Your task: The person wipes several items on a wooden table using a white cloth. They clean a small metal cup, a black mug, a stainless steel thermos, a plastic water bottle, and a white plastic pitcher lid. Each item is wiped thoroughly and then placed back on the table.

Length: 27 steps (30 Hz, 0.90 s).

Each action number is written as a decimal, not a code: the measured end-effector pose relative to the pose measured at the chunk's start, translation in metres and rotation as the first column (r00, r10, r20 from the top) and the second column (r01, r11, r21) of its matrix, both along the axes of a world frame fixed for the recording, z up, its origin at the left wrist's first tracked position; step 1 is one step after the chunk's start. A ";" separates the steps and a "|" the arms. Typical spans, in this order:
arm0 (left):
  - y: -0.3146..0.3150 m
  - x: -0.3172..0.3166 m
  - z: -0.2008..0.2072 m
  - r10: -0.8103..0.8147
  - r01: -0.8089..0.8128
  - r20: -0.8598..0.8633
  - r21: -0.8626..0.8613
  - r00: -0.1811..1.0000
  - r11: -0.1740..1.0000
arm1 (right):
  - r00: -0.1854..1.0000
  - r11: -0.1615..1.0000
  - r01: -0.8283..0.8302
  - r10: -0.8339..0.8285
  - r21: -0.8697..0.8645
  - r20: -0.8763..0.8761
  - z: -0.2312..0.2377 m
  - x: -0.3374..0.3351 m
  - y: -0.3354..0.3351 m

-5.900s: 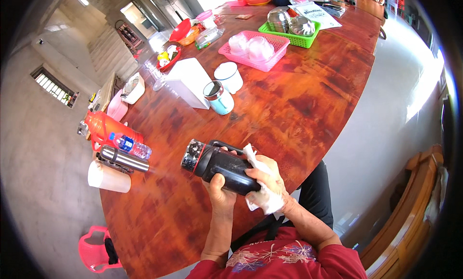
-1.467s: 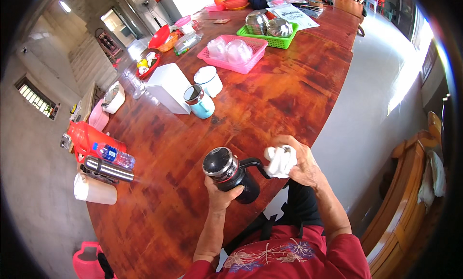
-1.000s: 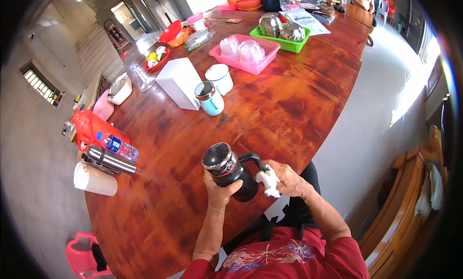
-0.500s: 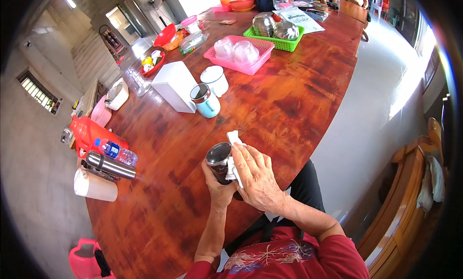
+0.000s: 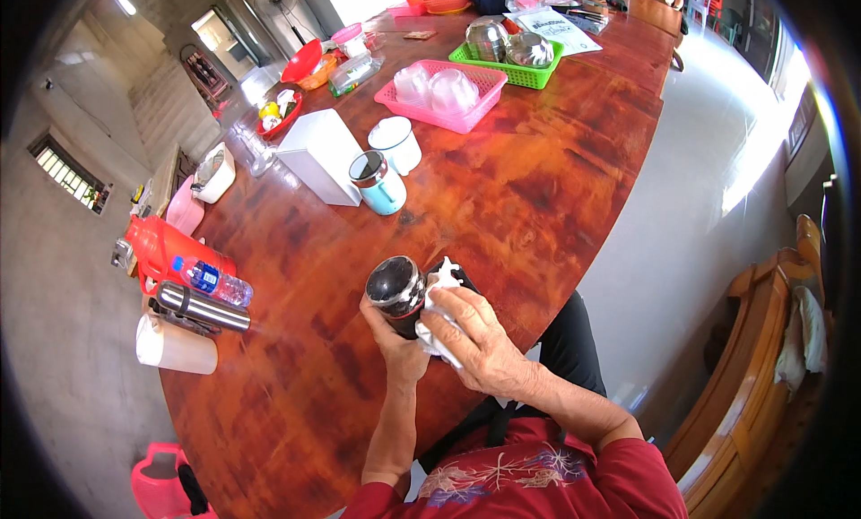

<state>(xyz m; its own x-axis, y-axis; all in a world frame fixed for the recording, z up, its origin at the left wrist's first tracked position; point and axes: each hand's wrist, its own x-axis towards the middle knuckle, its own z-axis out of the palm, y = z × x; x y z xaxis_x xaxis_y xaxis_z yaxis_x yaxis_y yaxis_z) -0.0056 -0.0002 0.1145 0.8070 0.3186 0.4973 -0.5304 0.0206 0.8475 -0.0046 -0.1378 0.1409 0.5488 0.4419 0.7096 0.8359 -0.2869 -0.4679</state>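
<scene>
My left hand (image 5: 392,347) is wrapped round a black tumbler (image 5: 399,295), closed on its left side. Its round, shiny dark end faces up, with a whitish smear along the edge and a thin red line lower down. A dark part sticks out behind the cloth, perhaps a handle; I cannot tell. In my right hand (image 5: 480,344) is a crumpled white cloth or tissue (image 5: 439,295), pressed by the fingers against the tumbler's right side. Beyond my hands stand a light-blue lidded mug (image 5: 384,192), a white enamel mug (image 5: 396,144) and a white box (image 5: 318,156).
The glossy red-brown table (image 5: 296,411) bears a pink basket (image 5: 439,116) and a green basket (image 5: 507,71) farther off. At the left edge lie a red thermos jug (image 5: 166,250), a water bottle (image 5: 215,281), a steel flask (image 5: 204,306) and a white container (image 5: 175,344). A wooden bench (image 5: 753,376) stands right.
The tumbler has shifted slightly left and tilted, showing more of its round end. My right hand has slid with the white cloth along the tumbler's side. The view has shifted slightly.
</scene>
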 end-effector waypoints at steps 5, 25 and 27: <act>0.008 0.001 -0.015 0.182 -0.173 -0.010 0.265 0.983 0.949 | 0.962 0.974 -0.210 0.222 -0.088 0.160 0.000 -0.013 0.010; 0.002 -0.015 0.000 -0.046 0.034 -0.062 -0.172 0.997 0.984 | -0.014 0.340 0.497 0.923 0.798 -0.385 -0.073 -0.019 0.018; -0.002 -0.013 -0.004 -0.132 0.129 -0.012 -0.133 0.991 0.983 | -0.149 0.233 0.536 0.972 0.811 -0.181 -0.083 -0.004 0.011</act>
